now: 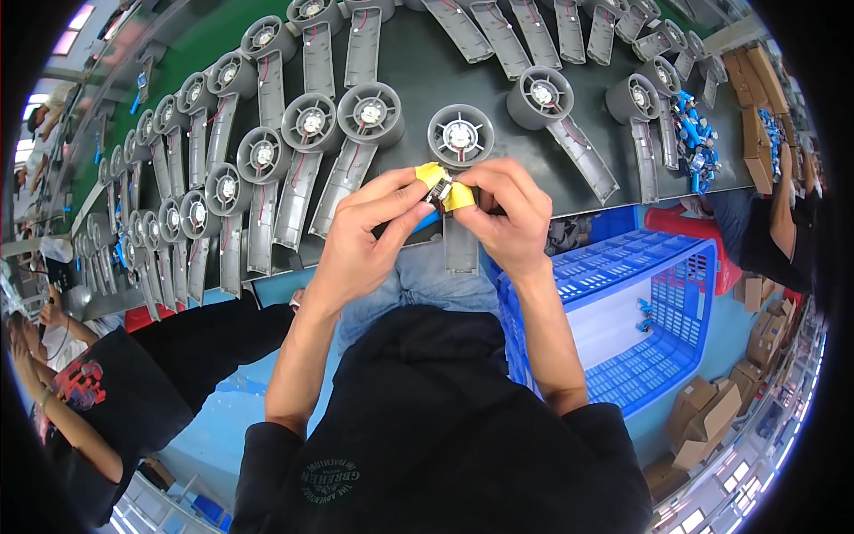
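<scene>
Both hands meet over the near edge of a dark workbench. My left hand and my right hand pinch a small dark part wrapped in yellow tape between their fingertips. Directly under and behind the hands lies a grey fan housing with a round ring, a white hub and a long flat handle that sticks out past the bench edge. The part itself is mostly hidden by my fingers.
Several identical grey fan housings with red wires lie in rows across the bench. A blue plastic crate stands at my right. Blue small parts sit at the far right. Another person in black sits at my left; cardboard boxes lie on the floor.
</scene>
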`<state>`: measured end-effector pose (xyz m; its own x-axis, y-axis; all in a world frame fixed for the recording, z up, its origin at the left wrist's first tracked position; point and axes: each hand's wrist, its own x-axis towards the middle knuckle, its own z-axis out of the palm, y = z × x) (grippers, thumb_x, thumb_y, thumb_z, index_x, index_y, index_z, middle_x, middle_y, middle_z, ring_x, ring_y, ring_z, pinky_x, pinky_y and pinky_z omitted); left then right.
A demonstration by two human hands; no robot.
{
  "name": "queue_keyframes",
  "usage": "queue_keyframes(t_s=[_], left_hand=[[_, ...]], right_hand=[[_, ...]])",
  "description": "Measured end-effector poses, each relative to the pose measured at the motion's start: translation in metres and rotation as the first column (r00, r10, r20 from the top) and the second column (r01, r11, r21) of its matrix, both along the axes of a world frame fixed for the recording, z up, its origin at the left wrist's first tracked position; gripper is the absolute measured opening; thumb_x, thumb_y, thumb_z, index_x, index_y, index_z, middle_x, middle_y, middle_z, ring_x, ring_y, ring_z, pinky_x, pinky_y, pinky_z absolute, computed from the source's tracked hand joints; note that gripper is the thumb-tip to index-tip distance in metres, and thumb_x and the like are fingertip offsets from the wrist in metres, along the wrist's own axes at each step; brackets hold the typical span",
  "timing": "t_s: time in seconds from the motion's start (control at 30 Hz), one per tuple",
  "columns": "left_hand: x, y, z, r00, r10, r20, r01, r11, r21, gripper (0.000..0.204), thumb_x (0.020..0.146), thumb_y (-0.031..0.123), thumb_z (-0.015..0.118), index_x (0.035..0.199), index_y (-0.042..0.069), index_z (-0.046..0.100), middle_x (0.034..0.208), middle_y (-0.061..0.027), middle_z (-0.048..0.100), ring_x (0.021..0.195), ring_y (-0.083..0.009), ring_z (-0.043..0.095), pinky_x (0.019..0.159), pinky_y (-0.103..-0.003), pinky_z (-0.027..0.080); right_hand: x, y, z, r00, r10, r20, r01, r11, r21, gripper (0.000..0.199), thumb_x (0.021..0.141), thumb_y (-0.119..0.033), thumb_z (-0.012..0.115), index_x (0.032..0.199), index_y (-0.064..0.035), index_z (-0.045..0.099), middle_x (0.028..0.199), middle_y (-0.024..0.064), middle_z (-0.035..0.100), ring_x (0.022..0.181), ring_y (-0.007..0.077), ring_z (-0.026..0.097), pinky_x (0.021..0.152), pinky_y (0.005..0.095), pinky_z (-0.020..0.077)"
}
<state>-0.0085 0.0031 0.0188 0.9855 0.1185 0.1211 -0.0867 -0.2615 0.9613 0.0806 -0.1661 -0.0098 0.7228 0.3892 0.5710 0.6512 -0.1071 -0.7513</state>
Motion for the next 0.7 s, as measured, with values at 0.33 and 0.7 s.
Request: queue_keyframes(t_s=[0.33, 0.7], left_hand=[[0.001, -0.005, 0.001, 0.999, 0.023, 0.042, -0.028, 0.995, 0.1, 0.027, 0.093, -0.006, 0.059, 0.119, -0.005, 0.064, 0.114, -0.0118, 0.064, 0.095, -0.0155, 0.06, 0.079, -0.024, 0.047], [0.007, -0.002, 0.0, 0.994, -0.028, 0.103, 0.011, 0.987, 0.163, 0.025, 0.089, -0.008, 0.062, 0.114, -0.007, 0.063, 0.108, -0.0174, 0.064, 0.086, -0.0261, 0.061, 0.073, -0.03, 0.049]], right_hand=[[0.004, 0.006, -0.009, 0.989, -0.052, 0.137, 0.049, 0.998, 0.026, 0.025, 0.065, 0.005, 0.077, 0.088, 0.0004, 0.066, 0.084, 0.0073, 0.064, 0.062, 0.0141, 0.058, 0.053, 0.025, 0.0462], [0.007, 0.006, -0.013, 0.979, -0.042, 0.201, 0.033, 0.998, 0.048, 0.026, 0.063, 0.005, 0.077, 0.086, 0.0009, 0.065, 0.083, 0.009, 0.066, 0.069, 0.0215, 0.061, 0.057, 0.0289, 0.0483]])
